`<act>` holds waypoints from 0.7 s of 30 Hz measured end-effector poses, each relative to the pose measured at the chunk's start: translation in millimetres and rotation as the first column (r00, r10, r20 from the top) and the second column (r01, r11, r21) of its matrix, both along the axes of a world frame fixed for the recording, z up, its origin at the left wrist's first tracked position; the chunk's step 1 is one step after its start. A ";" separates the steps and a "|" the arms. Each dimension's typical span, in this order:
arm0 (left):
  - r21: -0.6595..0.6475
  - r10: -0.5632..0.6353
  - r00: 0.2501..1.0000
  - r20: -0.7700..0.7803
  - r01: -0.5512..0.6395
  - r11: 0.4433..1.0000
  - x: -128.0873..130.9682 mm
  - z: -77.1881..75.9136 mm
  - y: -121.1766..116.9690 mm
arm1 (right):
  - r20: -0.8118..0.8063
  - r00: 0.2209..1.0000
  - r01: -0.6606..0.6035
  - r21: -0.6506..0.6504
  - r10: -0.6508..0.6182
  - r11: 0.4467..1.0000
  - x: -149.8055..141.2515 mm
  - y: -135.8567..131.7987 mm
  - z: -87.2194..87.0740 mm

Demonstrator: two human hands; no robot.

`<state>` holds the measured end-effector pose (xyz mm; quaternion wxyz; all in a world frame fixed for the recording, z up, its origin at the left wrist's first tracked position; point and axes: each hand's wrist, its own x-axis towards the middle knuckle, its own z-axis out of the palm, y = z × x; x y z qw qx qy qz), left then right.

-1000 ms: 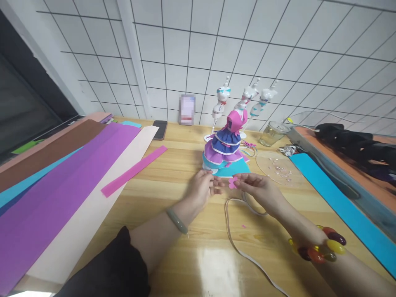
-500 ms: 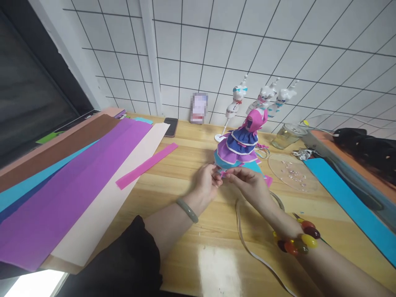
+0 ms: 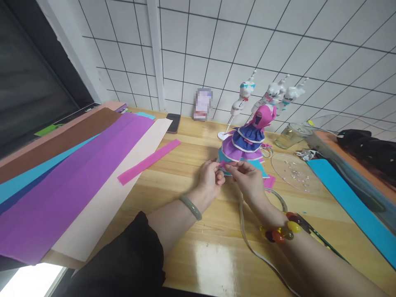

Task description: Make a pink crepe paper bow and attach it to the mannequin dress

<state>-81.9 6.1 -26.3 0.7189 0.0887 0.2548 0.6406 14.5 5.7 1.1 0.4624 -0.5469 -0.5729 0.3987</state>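
Note:
A miniature tiered paper dress (image 3: 247,139) stands on the table, with a pink top, dark blue and purple tiers edged in white, and a turquoise lowest tier. At its front hem, a small pink piece (image 3: 223,164), perhaps a bow, shows between my fingertips. My left hand (image 3: 210,178) is closed, thumb and forefinger pinching this piece from the left. From the right, my right hand (image 3: 250,180) pinches it too, fingertips close against the turquoise tier. My fingers partly cover the piece, so its exact shape is unclear.
Coloured paper sheets (image 3: 77,177) and a pink strip (image 3: 148,162) lie left. Behind are a phone (image 3: 173,123) and white mannequins (image 3: 246,97). Rightward are a glass jar (image 3: 292,135), a clear plate with gems (image 3: 295,172), a turquoise strip (image 3: 349,206), and white ribbon (image 3: 252,247).
The view has shifted slightly. Both hands have risen a little against the skirt, and the pink piece now sits higher on the turquoise tier. More of a dark, slender tool shows beside my right wrist.

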 end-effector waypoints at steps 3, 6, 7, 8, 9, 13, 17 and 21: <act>-0.009 0.003 1.000 0.009 -0.003 1.000 0.4 -0.5 -0.3 | -0.045 0.999 0.022 -0.007 -0.022 1.000 -3.1 0.4 -0.8; -0.026 0.007 1.000 0.014 -0.007 1.000 0.6 -0.2 -1.1 | -0.067 0.997 0.037 0.007 -0.037 0.999 -2.8 3.2 -5.2; -0.033 0.008 1.000 0.014 -0.007 0.999 0.6 0.2 -1.4 | -0.061 0.997 0.043 0.015 -0.042 0.999 -2.4 4.3 -6.8; -0.041 0.007 1.000 0.014 -0.006 0.999 0.5 0.7 -1.6 | -0.052 0.998 0.049 0.021 -0.047 0.999 -2.0 5.3 -8.2; -0.048 0.005 1.000 0.013 -0.004 0.999 0.3 1.2 -1.9 | -0.042 0.998 0.055 0.028 -0.054 0.998 -1.8 6.1 -9.2; -0.060 -0.006 1.000 0.011 0.006 0.998 -0.4 2.8 -2.2 | -0.027 0.997 0.074 0.022 -0.073 0.997 -3.2 5.3 -8.9; -0.044 -0.002 1.000 0.001 0.002 0.999 -0.4 1.9 -2.0 | -0.044 0.999 0.026 -0.001 -0.026 1.000 -1.6 -2.8 -3.8; -0.006 -0.003 1.000 -0.021 0.003 1.000 0.2 0.1 -1.5 | -0.043 0.998 -0.050 -0.030 0.049 0.998 12.1 -16.3 3.9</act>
